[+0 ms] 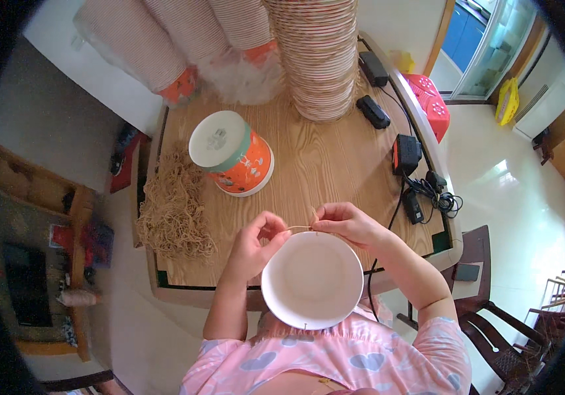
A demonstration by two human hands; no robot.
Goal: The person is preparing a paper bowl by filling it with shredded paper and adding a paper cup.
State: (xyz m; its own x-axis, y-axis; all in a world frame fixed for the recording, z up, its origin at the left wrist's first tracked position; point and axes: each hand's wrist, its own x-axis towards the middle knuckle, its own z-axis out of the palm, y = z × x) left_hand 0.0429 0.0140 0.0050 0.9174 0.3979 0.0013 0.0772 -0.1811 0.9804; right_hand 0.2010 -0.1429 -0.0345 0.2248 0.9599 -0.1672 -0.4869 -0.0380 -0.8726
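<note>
A short length of tan cord (pixel 300 228) runs almost level between the two hands, its long axis lying left to right just above the far rim of a white paper bowl (pixel 312 280). The left hand (pixel 256 245) pinches the cord's left end between thumb and fingertips; the right hand (pixel 345 222) pinches the right end, and its fingers are closed tightly on it. The hands are close together but not touching, with only the stretch of cord between them.

The bowl sits directly beneath and on the near side of both hands, its open side facing up, against the person's lap at the bench (pixel 335 164) edge. Whether either hand also steadies the rim, I cannot tell; the left palm looks to rest on it.

Out beyond the left hand lies a heap of similar tan cords (pixel 175 207), nearer that hand than the right. Straight ahead stands an upturned orange paper bucket (pixel 233 155).
</note>
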